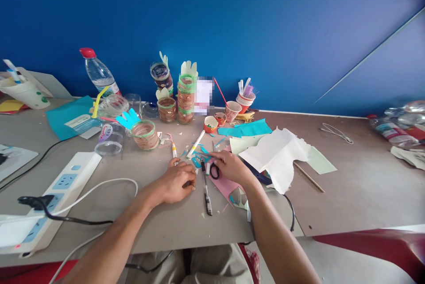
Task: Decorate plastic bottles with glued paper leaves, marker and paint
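Note:
My left hand (pixel 177 182) rests on the table with curled fingers, closed around the lower end of a white marker (pixel 174 149) with a yellow band. On the right, my right hand (pixel 229 166) has its fingers pressed together on a pair of scissors; one black handle loop (pixel 214 171) shows below the fingers, and the rest is partly covered. Between the hands lies a black and clear pen (pixel 207 195). Beyond it are another white marker (pixel 195 143) and blue paper scraps (pixel 196 161). Pink paper (pixel 224 184) extends under my right hand.
Decorated cord-wrapped cups (pixel 145 136) and a tall wrapped stack (pixel 186 100) stand toward the blue wall. A torn white sheet (pixel 275 153) and a wooden stick (pixel 308 177) lie right. A power strip (pixel 66 186) with cables and a red-capped bottle (pixel 101 74) are left.

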Available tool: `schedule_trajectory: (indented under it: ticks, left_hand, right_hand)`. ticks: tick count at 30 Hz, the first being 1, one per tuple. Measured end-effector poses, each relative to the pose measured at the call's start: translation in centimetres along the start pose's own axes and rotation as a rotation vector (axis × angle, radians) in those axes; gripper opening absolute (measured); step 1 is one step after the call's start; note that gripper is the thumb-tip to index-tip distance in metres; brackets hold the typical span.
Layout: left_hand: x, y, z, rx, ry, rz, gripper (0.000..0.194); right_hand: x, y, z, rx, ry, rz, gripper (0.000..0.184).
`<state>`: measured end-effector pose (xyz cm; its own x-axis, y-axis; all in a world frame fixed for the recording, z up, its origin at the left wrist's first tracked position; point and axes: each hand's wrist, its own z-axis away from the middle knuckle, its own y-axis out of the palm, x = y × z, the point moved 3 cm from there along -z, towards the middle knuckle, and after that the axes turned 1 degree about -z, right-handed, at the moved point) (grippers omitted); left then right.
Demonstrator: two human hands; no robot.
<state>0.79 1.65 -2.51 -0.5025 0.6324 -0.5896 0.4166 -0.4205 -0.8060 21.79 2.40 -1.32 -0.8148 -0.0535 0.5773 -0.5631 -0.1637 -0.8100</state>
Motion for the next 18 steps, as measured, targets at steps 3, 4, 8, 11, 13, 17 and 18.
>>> schedule_trajectory:
  ticks: [3, 4, 8, 11, 13, 17, 18]
  left_hand:
    - [0.1, -0.1, 0.0, 0.03, -0.034, -0.028, 0.015]
    - [0.2, -0.1, 0.1, 0.038, -0.043, -0.037, 0.014]
    - [0.4, -0.2, 0.0, 0.008, -0.041, -0.069, 0.014]
    - [0.4, -0.2, -0.1, -0.009, -0.022, -0.078, 0.013]
    - [0.3, -0.3, -0.2, -0.015, -0.022, -0.083, 0.014]
    - [0.2, -0.5, -0.3, 0.009, -0.055, -0.101, 0.016]
    - [0.2, -0.5, -0.3, 0.019, -0.06, -0.107, 0.017]
  right_hand:
    - [1.0, -0.1, 0.4, -0.073, -0.136, -0.07, 0.038]
    - [1.5, 0.1, 0.6, -0.044, -0.208, -0.069, 0.036]
    - [3.2, 1.6, 1.4, 0.096, -0.423, 0.06, 0.036]
    - [3.6, 2.3, 1.7, 0.139, -0.438, 0.155, 0.033]
    - [3.6, 2.5, 1.9, 0.157, -0.427, 0.192, 0.034]
    - [3.5, 2.6, 2.0, 0.18, -0.451, 0.231, 0.036]
    - [3.5, 2.6, 2.0, 0.188, -0.459, 0.236, 0.036]
